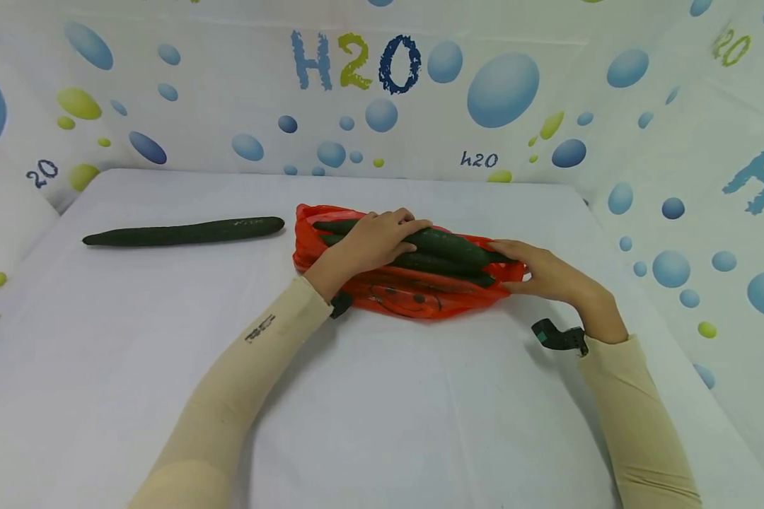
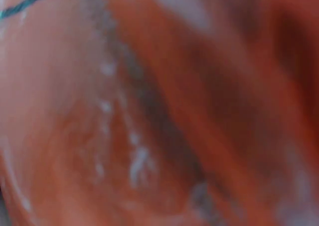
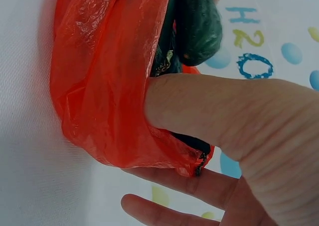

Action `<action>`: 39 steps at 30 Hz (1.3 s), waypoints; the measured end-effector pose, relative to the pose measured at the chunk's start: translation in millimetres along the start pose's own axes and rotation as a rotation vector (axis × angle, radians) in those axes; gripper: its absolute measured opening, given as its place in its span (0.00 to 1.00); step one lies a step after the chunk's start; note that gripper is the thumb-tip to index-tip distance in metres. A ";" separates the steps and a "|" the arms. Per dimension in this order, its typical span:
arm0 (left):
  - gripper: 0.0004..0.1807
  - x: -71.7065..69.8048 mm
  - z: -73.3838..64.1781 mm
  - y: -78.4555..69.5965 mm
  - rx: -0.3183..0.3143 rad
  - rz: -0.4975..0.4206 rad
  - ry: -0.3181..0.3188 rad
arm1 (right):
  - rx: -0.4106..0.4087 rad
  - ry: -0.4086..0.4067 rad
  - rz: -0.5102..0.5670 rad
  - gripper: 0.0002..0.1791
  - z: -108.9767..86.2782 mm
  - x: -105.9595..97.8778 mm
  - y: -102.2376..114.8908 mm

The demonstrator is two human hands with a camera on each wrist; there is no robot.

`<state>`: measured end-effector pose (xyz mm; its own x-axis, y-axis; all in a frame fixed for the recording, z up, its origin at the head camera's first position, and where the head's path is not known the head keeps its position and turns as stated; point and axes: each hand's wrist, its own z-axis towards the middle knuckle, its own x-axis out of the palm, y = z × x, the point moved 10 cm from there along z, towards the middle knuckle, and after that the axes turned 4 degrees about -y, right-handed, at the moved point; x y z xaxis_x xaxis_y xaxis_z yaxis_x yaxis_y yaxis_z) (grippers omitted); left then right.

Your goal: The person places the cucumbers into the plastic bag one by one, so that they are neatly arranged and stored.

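Note:
A red plastic bag [image 1: 414,307] lies on its side on the white table, its opening turned upward, with several dark green cucumbers inside. My left hand [image 1: 372,244] grips the uppermost cucumber [image 1: 452,246] from above, fingers over its far side. At the bag's right end, my right hand [image 1: 550,276] holds the bag's edge. In the right wrist view the thumb [image 3: 189,104] reaches inside the red film, with fingers outside behind it, and a cucumber end [image 3: 199,29] protrudes above. Blurred red film [image 2: 149,136] fills the left wrist view, hiding the left fingers.
Another cucumber [image 1: 184,233] lies loose on the table [image 1: 420,410] to the left of the bag. A white sheet [image 1: 229,92] printed with blue and green drops hangs behind the table. Small dark wrist cameras [image 1: 557,336] are strapped near both hands.

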<state>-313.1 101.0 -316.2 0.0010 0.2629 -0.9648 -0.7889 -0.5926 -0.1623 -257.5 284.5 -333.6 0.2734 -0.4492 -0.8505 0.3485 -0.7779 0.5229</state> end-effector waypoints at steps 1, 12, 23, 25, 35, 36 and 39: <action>0.25 0.8 0.5 1.0 -0.005 -0.011 0.012 | -0.001 -0.001 -0.002 0.38 -0.1 -0.3 0.2; 0.28 5.6 -4.0 8.1 -0.009 -0.101 0.112 | -0.011 -0.001 0.000 0.38 0.5 2.0 2.0; 0.30 1.8 -9.0 16.4 -0.050 -0.135 0.151 | -0.017 -0.005 -0.006 0.37 -0.1 0.2 4.6; 0.30 0.2 -11.2 18.3 -0.058 -0.140 0.150 | -0.016 -0.005 -0.006 0.37 -0.2 -0.4 5.3; 0.28 -12.3 -26.8 29.0 -0.085 -0.143 0.109 | -0.037 -0.011 -0.013 0.37 -0.2 -0.6 7.6; 0.28 -12.8 -28.7 30.8 -0.088 -0.142 0.106 | -0.036 -0.011 -0.013 0.37 -0.2 -0.5 7.6; 0.27 -14.9 -34.8 35.2 -0.094 -0.139 0.097 | -0.040 -0.011 -0.010 0.37 -0.1 0.1 7.8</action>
<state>-319.5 49.7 -314.8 0.1686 0.2754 -0.9464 -0.7161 -0.6256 -0.3097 -254.7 278.4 -329.5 0.2602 -0.4465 -0.8561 0.3865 -0.7644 0.5161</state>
